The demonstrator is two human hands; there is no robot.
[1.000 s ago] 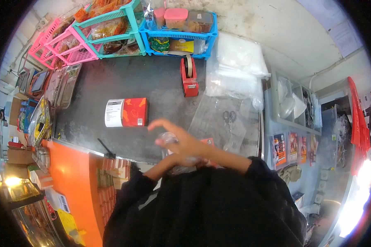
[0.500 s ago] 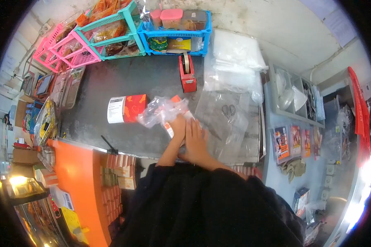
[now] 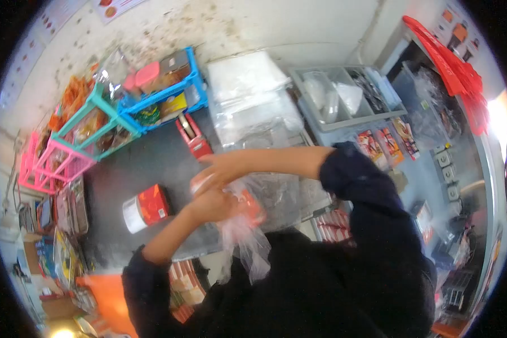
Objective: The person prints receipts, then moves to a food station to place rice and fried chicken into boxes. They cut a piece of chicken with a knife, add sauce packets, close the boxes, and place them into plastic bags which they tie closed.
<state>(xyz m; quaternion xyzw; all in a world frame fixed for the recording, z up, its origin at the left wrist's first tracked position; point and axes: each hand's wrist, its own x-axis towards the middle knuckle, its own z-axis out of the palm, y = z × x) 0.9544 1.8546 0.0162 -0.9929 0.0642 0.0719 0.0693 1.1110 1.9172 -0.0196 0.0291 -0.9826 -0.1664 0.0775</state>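
A red-orange package (image 3: 249, 207) lies inside a clear plastic bag (image 3: 245, 239), whose loose end hangs toward my body over the table's front edge. My left hand (image 3: 215, 204) is closed on the bagged package from the near side. Reaching across from the right, my right hand (image 3: 224, 169) bends its fingers over the package's far left end, just above the left hand. Motion smears the fingertips a little. To the left sits a red and white box (image 3: 152, 205), apart from both hands. A red tape dispenser (image 3: 194, 139) stands just beyond the right hand.
The dark tabletop (image 3: 115, 174) has blue (image 3: 163, 96), green (image 3: 96, 124) and pink racks (image 3: 56, 160) along its back left. Stacked clear plastic bags (image 3: 248, 84) lie at the back. A grey divided tray (image 3: 343, 121) is on the right.
Both hands have lifted and turned the bagged package, and the bag's loose end now hangs toward me. My right arm has swung across from the right. The head view has shifted and tilted.
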